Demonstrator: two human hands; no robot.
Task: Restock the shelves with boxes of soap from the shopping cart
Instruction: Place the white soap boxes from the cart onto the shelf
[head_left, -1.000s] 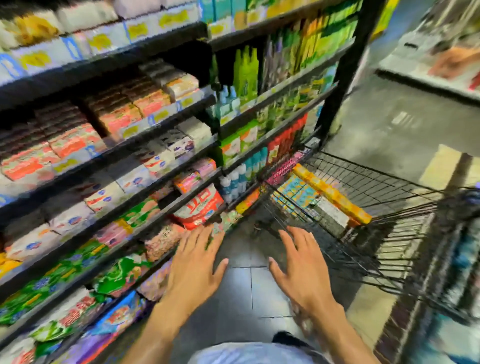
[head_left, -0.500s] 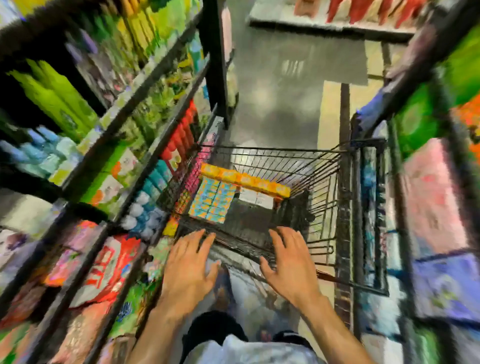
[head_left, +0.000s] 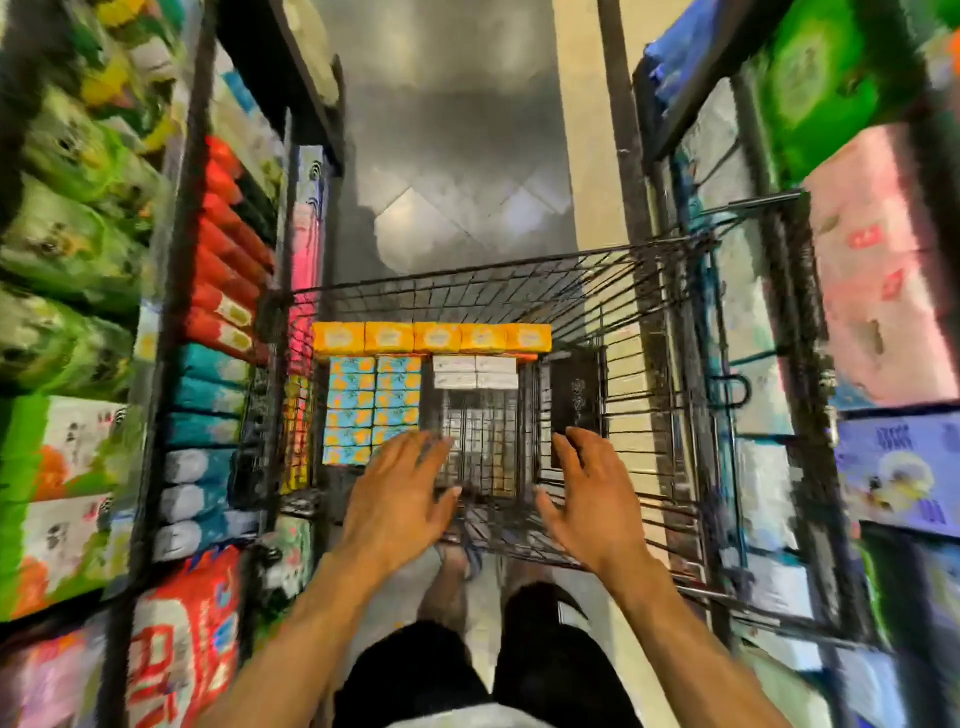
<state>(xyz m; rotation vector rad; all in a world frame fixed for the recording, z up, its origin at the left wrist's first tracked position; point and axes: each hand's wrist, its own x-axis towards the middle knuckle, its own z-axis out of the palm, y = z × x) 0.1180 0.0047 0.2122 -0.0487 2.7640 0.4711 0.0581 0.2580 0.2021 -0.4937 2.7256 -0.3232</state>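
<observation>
The person is standing at the near end of the shopping cart (head_left: 467, 270), and both hands are reaching out over its basket. The left hand (head_left: 400, 499) is spreading its fingers (head_left: 410, 449) loosely and grasping nothing. The right hand (head_left: 587, 493) is doing the same, released and empty. Whether either is brushing the cart's wire is hard to tell through the blur.

The soap is lying toward the far end of the cart. A row of orange boxes (head_left: 431, 338) is sitting against its front wall, and a stack of blue-and-yellow boxes (head_left: 371, 410) is running along its left side. A few white boxes (head_left: 475, 371) are resting in its middle. A dark box (head_left: 574, 395) is standing upright toward its right side. The shelves (head_left: 218, 291) just beside the cart's left are packed with goods.

The pick seems to be only beginning, and a few things could go wrong:

- **Toppling:** the left hand is nearest the blue-and-yellow stack, and pulling one box from its edge could be tipping the neighbours over.
- **Rolling:** leaning weight on the near rim while stretching for the orange row could be sending the cart away.
- **Knocking stock:** with the shelves so close to the cart's left, a hurried swing with a box could be dislodging goods there.
</observation>
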